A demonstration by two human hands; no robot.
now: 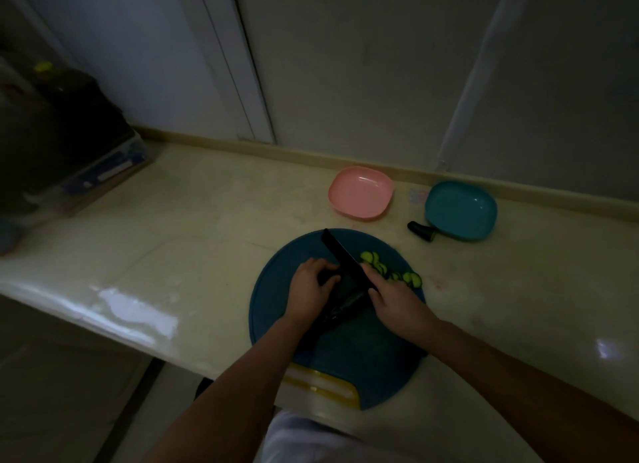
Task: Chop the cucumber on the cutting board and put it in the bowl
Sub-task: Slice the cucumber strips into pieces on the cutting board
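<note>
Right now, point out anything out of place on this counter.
A cut cucumber end lies on the counter, off the cutting board, right beside the teal bowl rather than in it. It looks like a stray trimming. Nothing else stands out, though the dim light hides detail.

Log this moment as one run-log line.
step: chopping | left hand: holds cucumber | right hand: grips knife | slices: on cutting board | pink bowl, teal bowl: empty
</note>
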